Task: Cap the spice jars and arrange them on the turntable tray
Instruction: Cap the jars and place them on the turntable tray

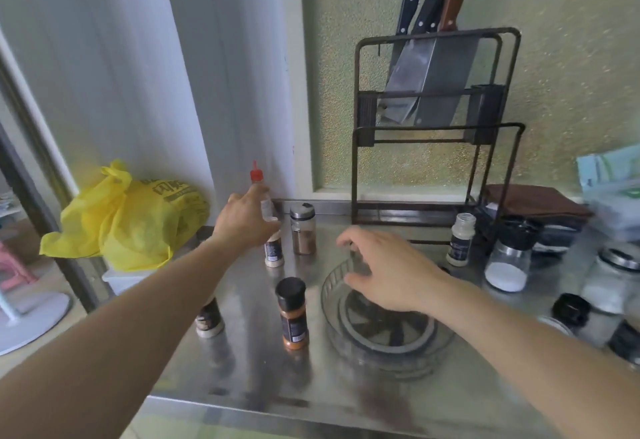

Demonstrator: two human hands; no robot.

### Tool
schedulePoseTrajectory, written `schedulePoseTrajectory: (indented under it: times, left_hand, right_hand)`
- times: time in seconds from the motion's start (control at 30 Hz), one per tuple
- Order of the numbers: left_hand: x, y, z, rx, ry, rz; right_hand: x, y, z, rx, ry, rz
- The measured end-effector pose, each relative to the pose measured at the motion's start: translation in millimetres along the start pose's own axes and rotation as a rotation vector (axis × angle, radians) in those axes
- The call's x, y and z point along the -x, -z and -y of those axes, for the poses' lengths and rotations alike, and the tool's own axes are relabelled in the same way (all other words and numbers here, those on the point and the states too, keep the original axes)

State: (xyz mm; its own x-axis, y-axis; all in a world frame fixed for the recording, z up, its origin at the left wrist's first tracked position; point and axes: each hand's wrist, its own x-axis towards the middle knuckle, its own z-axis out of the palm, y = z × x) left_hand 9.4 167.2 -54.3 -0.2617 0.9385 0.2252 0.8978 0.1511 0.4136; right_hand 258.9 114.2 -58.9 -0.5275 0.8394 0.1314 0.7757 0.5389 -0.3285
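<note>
Left hand (247, 220) grips the red-tipped bottle (264, 203) at 11 o'clock on the counter (242, 362), with a small jar (274, 253) right beneath it. Right hand (388, 272) hovers wide, holding nothing, over the turntable tray (337, 320). Risk: a left-hand sweep could tip that jar or the brown spice jar (303, 229) just beside. Black-capped jar (292, 312) stands at 9 o'clock of the tray; another jar (209, 317) sits half hidden under the forearm. Uncapped jar (460, 239) at 2 o'clock; loose black cap (570, 308) at 3. Knife rack (436, 126) crowds the back.
</note>
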Motion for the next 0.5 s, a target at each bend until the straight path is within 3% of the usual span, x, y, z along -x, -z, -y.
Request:
schedulePoseTrajectory:
  times: [0.2, 0.5]
  left_hand:
    - [-44, -31, 7, 0.029, 0.176, 0.104]
    - [-52, -61, 14, 0.102, 0.262, 0.109]
  right_hand:
    - [-19, 43, -91, 0.179, -0.276, 0.155]
    - [-26, 10, -137, 0.318, -0.291, 0.439]
